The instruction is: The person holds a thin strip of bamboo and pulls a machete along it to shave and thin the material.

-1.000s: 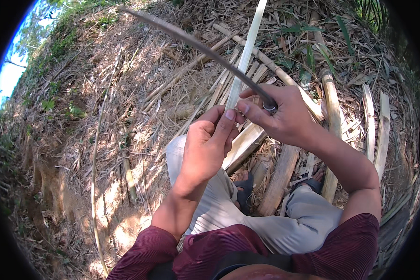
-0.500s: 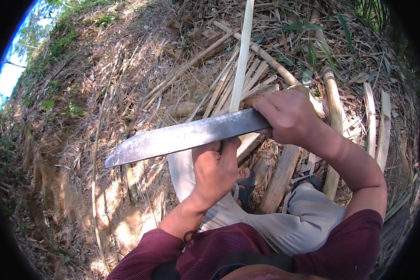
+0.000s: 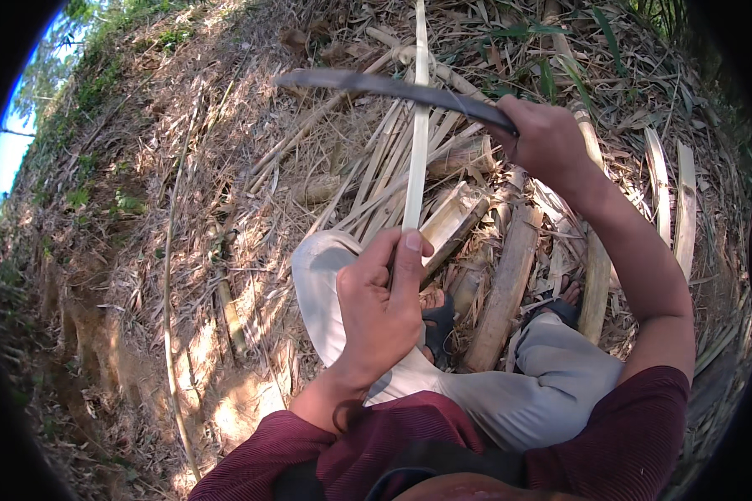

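We see the left hand (image 3: 380,305) closed, thumb pressed over bent fingers, gripping the near end of a pale, thin strip (image 3: 418,150). The strip rises from the grip just beside the left knee (image 3: 330,255), its long axis running almost straight away from the body, leaning slightly right toward the far end, which passes out of view at the top edge.

We see the right hand (image 3: 547,138) wrapped around the handle of a long knife (image 3: 368,83), out to the right and farther forward. The blade points left, its tip a little farther away than the handle, and it crosses the strip nearly at right angles; we cannot tell whether they touch. Beyond the knee, loose sticks (image 3: 380,171) lie slanting away to the right, and a log (image 3: 505,288) lies between the sandals (image 3: 439,328).
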